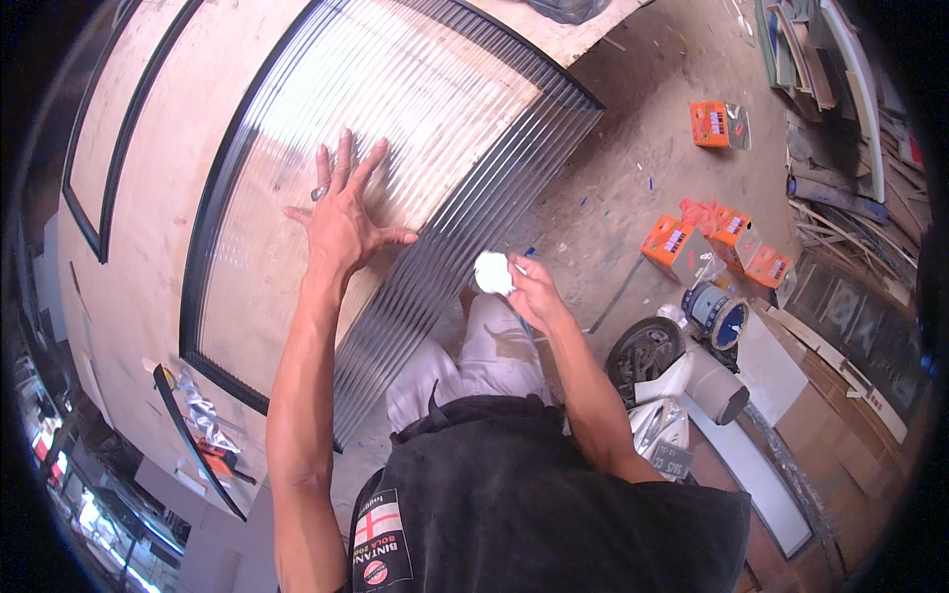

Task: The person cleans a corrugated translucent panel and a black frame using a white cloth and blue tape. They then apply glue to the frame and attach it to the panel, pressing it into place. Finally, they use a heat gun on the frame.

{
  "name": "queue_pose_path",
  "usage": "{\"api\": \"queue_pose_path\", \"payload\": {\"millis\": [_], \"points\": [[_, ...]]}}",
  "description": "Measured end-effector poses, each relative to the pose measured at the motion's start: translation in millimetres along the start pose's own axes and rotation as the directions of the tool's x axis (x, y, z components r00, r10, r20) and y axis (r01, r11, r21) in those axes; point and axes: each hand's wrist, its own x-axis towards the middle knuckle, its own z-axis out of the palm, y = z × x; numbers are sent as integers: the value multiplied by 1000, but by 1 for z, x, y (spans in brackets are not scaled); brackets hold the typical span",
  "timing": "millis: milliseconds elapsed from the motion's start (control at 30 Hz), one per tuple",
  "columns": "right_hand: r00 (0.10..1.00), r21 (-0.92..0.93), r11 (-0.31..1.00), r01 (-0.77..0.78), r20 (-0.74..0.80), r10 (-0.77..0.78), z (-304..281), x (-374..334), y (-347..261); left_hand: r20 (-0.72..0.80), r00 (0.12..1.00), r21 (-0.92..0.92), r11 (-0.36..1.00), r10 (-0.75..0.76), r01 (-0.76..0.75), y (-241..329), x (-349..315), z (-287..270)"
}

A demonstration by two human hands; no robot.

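A clear ribbed panel (494,163) with black edging (213,212) lies on a pale wooden worktable (148,287), and its right side sticks out past the table's edge. My left hand (341,222) rests on the panel, fingers spread wide, a ring on one of them. Just off the panel's overhanging side, my right hand (536,292) grips a white wad (492,274). It looks like bunched cloth or tissue, but its exact kind is unclear.
Left of the panel lies another black frame (111,183). A black curved strip (188,425) is at the table's near left. On the floor to the right are orange-and-silver tins (720,126), a blue bucket (716,316), a motorcycle (647,361) and stacked boards (840,425).
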Motion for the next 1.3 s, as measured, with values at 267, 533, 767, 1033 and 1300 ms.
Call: {"api": "queue_pose_path", "payload": {"millis": [267, 533, 767, 1033, 1300], "points": [[934, -98, 981, 166, -303, -188, -36, 4, -74, 10, 999, 22, 999, -47, 47, 3, -2, -5], [901, -88, 926, 367, -214, -378, 16, 69, -125, 20, 998, 73, 995, -66, 64, 3, 1, -3], [924, 76, 932, 354, -181, -336, 38, 68, -77, -12, 999, 68, 996, -50, 50, 1, 0, 0], [996, 144, 986, 82, -51, -76, 42, 8, 31, 8, 999, 73, 997, -40, 40, 4, -1, -4], [791, -687, 665, 292, -218, -572, 36, 3, -42, 10, 998, 77, 996, -55, 54, 1, -4, -5]]}}
